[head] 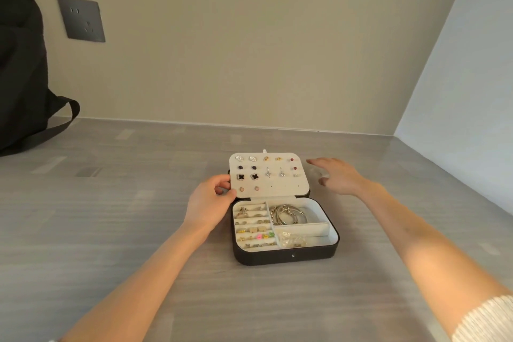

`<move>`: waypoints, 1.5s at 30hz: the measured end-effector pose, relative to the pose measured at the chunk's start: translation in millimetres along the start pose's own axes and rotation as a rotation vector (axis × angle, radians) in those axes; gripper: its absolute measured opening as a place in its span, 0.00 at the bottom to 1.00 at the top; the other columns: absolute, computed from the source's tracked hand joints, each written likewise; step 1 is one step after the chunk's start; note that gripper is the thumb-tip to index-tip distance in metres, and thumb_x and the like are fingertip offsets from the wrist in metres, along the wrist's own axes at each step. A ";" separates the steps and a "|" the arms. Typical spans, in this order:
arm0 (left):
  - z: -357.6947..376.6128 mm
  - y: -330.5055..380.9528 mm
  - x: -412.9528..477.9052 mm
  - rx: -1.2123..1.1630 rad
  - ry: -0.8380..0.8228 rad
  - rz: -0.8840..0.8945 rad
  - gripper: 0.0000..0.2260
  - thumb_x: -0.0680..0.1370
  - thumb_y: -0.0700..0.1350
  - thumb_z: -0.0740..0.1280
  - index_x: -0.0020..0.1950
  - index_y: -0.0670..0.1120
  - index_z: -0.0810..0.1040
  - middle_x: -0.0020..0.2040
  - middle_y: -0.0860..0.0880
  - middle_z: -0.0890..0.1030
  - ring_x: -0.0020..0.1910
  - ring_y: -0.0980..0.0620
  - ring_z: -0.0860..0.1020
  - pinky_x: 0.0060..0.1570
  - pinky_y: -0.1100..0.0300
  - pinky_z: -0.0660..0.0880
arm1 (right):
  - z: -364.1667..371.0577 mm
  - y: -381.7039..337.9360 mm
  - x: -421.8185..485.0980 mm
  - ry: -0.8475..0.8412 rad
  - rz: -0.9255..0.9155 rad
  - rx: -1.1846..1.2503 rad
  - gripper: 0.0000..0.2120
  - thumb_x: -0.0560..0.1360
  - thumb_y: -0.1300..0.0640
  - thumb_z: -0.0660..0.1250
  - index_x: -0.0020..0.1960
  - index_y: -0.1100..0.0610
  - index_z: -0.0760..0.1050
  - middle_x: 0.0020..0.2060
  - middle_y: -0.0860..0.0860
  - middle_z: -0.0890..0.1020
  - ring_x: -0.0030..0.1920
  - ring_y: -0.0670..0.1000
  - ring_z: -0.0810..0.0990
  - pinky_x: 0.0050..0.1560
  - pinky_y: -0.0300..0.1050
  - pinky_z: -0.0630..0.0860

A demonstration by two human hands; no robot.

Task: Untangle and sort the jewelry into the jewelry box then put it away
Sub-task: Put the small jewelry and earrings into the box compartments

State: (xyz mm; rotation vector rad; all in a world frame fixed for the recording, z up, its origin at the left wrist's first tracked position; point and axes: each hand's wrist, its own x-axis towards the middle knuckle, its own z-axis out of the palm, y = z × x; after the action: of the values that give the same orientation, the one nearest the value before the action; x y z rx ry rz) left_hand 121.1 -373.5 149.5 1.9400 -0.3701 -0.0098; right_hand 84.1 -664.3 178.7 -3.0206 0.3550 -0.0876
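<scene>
Centre frame, the jewelry box [286, 255] sits open and sorted, left hand [211, 203] pinching the earring panel's [269, 175] left edge to steady it, right hand [337, 176] spread wide beside it, likely to close it.

Jewelry box [286, 254] on counter [111, 216], bag [19, 78] far left, outlet [81, 19] behind

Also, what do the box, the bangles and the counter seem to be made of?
Box: black matte outside, probably faux leather; pale matte lining looks like felt or velvet. Bangles: silver-coloured metal, judging by bright glints. Counter: grey with streaked grain and soft sheen, perhaps laminate or stone; unclear.
</scene>
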 end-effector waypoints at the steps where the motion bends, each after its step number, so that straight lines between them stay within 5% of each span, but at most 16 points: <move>1: 0.1 -0.3 0.2 0.013 -0.003 -0.006 0.13 0.75 0.41 0.66 0.58 0.50 0.78 0.50 0.53 0.78 0.47 0.55 0.74 0.48 0.61 0.69 | 1.6 1.5 2.8 -0.004 -0.006 -0.022 0.26 0.76 0.59 0.62 0.72 0.50 0.62 0.70 0.50 0.67 0.70 0.54 0.64 0.68 0.45 0.60; 4: -0.2 -0.3 0.6 0.050 -0.014 -0.015 0.12 0.75 0.41 0.66 0.58 0.49 0.78 0.53 0.51 0.77 0.49 0.55 0.74 0.50 0.61 0.68 | 4.6 4.4 0.6 0.050 -0.035 -0.006 0.22 0.76 0.57 0.64 0.69 0.52 0.67 0.64 0.52 0.73 0.64 0.54 0.70 0.62 0.43 0.64; 8: -1.2 1.0 -0.7 0.048 -0.029 -0.027 0.12 0.75 0.41 0.66 0.58 0.49 0.78 0.53 0.50 0.77 0.49 0.54 0.74 0.51 0.60 0.68 | -9.7 -9.0 -35.2 0.191 -0.037 0.483 0.19 0.73 0.54 0.70 0.62 0.49 0.72 0.51 0.48 0.79 0.48 0.51 0.75 0.49 0.38 0.68; 11: -1.6 2.1 -1.7 0.035 -0.034 -0.033 0.11 0.76 0.41 0.66 0.57 0.50 0.78 0.52 0.51 0.77 0.50 0.54 0.75 0.52 0.59 0.70 | -29.3 -28.6 -81.5 0.132 -0.163 0.741 0.16 0.68 0.56 0.75 0.53 0.50 0.75 0.45 0.47 0.81 0.42 0.46 0.77 0.42 0.32 0.70; 15: -1.1 1.9 -2.7 0.023 -0.039 -0.036 0.11 0.75 0.42 0.65 0.55 0.52 0.79 0.51 0.52 0.79 0.51 0.53 0.76 0.55 0.56 0.72 | -36.7 -50.9 -127.2 -0.068 -0.281 0.572 0.14 0.66 0.54 0.77 0.49 0.46 0.80 0.45 0.39 0.82 0.44 0.39 0.77 0.46 0.27 0.67; 21: -1.9 3.1 -5.5 0.026 -0.039 -0.021 0.11 0.76 0.42 0.65 0.55 0.54 0.80 0.49 0.53 0.80 0.49 0.53 0.77 0.51 0.57 0.72 | -35.4 -52.8 -135.7 -0.063 -0.256 0.511 0.14 0.64 0.51 0.78 0.45 0.38 0.79 0.39 0.35 0.80 0.46 0.39 0.76 0.53 0.35 0.68; 27: -2.5 6.3 -7.7 0.004 -0.045 -0.005 0.11 0.76 0.42 0.65 0.48 0.59 0.78 0.47 0.53 0.82 0.47 0.54 0.78 0.52 0.55 0.74 | -26.8 -51.7 -142.0 -0.013 -0.220 0.501 0.10 0.65 0.51 0.77 0.44 0.41 0.82 0.46 0.34 0.81 0.52 0.34 0.75 0.61 0.36 0.68; 31: -2.4 3.9 -6.3 0.006 -0.046 -0.009 0.10 0.76 0.43 0.65 0.53 0.55 0.80 0.49 0.52 0.82 0.47 0.53 0.78 0.53 0.54 0.74 | -3.8 -49.8 -149.9 0.273 -0.450 0.264 0.17 0.75 0.42 0.61 0.52 0.52 0.83 0.52 0.44 0.83 0.52 0.42 0.78 0.57 0.39 0.72; 35: -3.1 3.4 -6.2 0.004 -0.045 -0.005 0.11 0.75 0.43 0.65 0.54 0.56 0.80 0.49 0.52 0.82 0.48 0.53 0.78 0.54 0.53 0.74 | 16.5 -34.9 -159.2 0.311 -0.566 0.078 0.22 0.81 0.46 0.50 0.56 0.54 0.80 0.56 0.46 0.81 0.59 0.43 0.77 0.62 0.43 0.65; 37: -4.0 5.2 -8.0 -0.004 -0.051 0.000 0.11 0.75 0.43 0.65 0.53 0.57 0.81 0.48 0.53 0.82 0.48 0.54 0.78 0.53 0.54 0.74 | 17.6 -31.3 -161.6 0.304 -0.565 -0.003 0.23 0.81 0.44 0.49 0.57 0.51 0.79 0.59 0.42 0.80 0.63 0.43 0.74 0.66 0.46 0.61; 40: -4.1 6.0 -9.2 0.007 -0.038 -0.009 0.11 0.75 0.43 0.66 0.54 0.55 0.81 0.47 0.54 0.82 0.48 0.54 0.79 0.52 0.55 0.74 | 0.6 -37.2 -153.7 0.262 -0.487 0.214 0.26 0.78 0.37 0.49 0.54 0.51 0.81 0.58 0.40 0.79 0.61 0.37 0.72 0.65 0.37 0.60; 43: -3.1 4.8 -7.0 0.021 -0.004 -0.058 0.12 0.74 0.42 0.67 0.57 0.50 0.80 0.49 0.52 0.82 0.49 0.53 0.79 0.56 0.53 0.74 | -22.8 -50.8 -121.2 0.329 -0.248 0.480 0.18 0.80 0.46 0.57 0.48 0.55 0.81 0.44 0.47 0.84 0.46 0.44 0.79 0.52 0.41 0.72; 45: -3.6 4.8 -3.0 -0.021 0.010 -0.117 0.15 0.74 0.42 0.68 0.60 0.48 0.77 0.52 0.51 0.80 0.52 0.52 0.77 0.58 0.54 0.72 | -32.1 -56.9 -84.3 0.309 -0.047 0.482 0.16 0.80 0.50 0.57 0.40 0.55 0.76 0.31 0.48 0.77 0.36 0.51 0.73 0.40 0.45 0.68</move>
State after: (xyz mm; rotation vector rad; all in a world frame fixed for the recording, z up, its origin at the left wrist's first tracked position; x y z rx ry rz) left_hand 117.7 -371.1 154.7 1.9379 -0.2481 -0.0801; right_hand 13.0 -592.4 212.7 -2.5331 0.2421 -0.5608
